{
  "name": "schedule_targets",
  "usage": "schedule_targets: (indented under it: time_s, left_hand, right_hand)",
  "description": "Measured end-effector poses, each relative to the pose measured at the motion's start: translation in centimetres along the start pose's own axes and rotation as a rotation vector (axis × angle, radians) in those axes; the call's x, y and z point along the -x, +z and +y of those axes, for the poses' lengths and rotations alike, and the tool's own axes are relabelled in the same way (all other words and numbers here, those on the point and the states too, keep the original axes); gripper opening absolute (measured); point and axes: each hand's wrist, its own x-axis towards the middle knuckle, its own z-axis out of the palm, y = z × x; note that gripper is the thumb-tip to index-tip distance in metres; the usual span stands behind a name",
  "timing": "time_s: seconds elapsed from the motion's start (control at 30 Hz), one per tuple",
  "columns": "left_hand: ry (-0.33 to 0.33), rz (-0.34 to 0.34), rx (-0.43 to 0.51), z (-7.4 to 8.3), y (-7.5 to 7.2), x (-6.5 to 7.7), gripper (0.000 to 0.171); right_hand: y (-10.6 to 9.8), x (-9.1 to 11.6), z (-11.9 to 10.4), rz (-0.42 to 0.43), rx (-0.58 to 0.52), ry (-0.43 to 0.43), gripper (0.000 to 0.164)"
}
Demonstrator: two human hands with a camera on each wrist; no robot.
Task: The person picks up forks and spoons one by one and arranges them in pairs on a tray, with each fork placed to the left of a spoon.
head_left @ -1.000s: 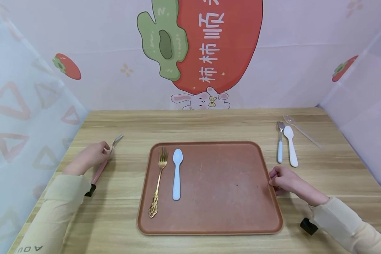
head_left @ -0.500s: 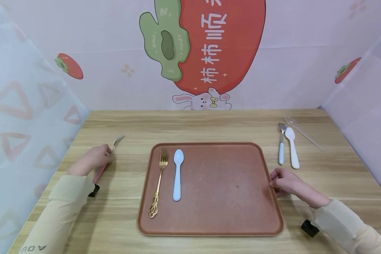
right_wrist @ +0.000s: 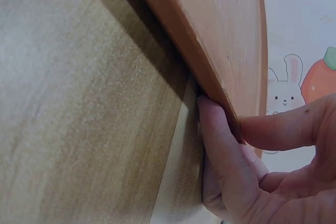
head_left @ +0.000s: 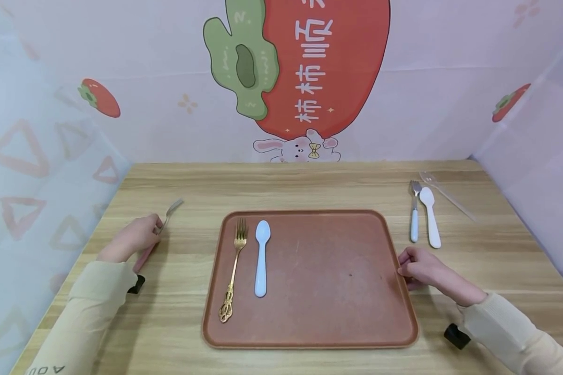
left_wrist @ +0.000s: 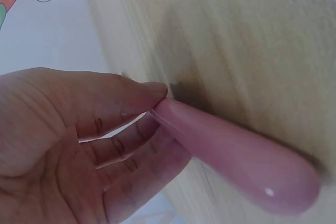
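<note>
tray: one, brown, on the table before you. contents: gold fork, along the left rim, tines away from you; blue spoon, pale, to its right and apart from it, bowl away from you.

your right hand: pinching the tray's right rim between thumb and fingers.

your left hand: pinching the pink fork at the front of its handle.

pink fork: outside the tray, to its left, tines away from you; whether lifted, cannot tell.

right of the tray, on the table: blue fork; white spoon, just beside it; clear spoon, slanting, farther right.
</note>
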Motion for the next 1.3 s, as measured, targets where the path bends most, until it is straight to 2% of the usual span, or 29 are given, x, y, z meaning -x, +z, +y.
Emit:
schedule_targets:
  time_s: [0.23, 0.5, 0.8, 1.03, 1.3]
  left_hand:
    - [0.024, -0.005, -0.001, 0.4, -0.1, 0.3, 0.027]
    - [0.051, -0.016, -0.027, 1.4, -0.3, 1.0, 0.025]
    - [0.172, 0.086, -0.085, 2.1, -0.1, 1.7, 0.021]
    - [0.205, 0.091, -0.107, 2.9, -0.3, 1.7, 0.025]
    - [0.266, 0.119, -0.151, 3.9, -0.4, 1.9, 0.019]
  right_hand:
    - [0.0, 0.0, -0.1, -0.002, 0.0, 0.002, 0.022]
    - [-0.1, 0.0, 0.0, -0.002, -0.001, -0.014, 0.02]
    - [0.0, 0.1, -0.1, -0.007, -0.013, -0.022, 0.02]
    - [0.0, 0.2, 0.0, 0.004, -0.018, -0.031, 0.02]
    - [0.1, 0.3, 0.0, 0.006, -0.021, -0.045, 0.02]
